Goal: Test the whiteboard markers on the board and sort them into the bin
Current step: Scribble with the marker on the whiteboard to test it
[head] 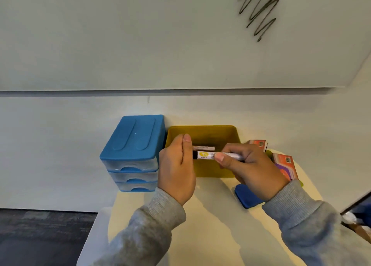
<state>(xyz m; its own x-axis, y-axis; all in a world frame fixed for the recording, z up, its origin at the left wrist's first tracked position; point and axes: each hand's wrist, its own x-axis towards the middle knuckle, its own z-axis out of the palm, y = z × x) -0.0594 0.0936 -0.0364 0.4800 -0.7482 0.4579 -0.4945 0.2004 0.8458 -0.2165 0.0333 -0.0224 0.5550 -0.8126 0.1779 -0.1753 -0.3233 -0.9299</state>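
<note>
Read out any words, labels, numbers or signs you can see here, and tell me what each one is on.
No text reads clearly.
White whiteboard marker: yellow round logo and fine print, too blurred.
Two orange cardboard boxes: barcode patches, too small.
White wall-mounted whiteboard: only a dark scribble, no letters.
Blue plastic drawer unit and yellow plastic bin: no markings.

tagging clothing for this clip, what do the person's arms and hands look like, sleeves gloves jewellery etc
Both arms wear long grey sweatshirt sleeves in a soft, heathered knit, each ending in a ribbed cuff at the wrist. The left hand and right hand are bare: no gloves, and no rings, watch or bracelet show. The visible fingernails are short and unpainted. No logo or print appears on either sleeve.
</note>
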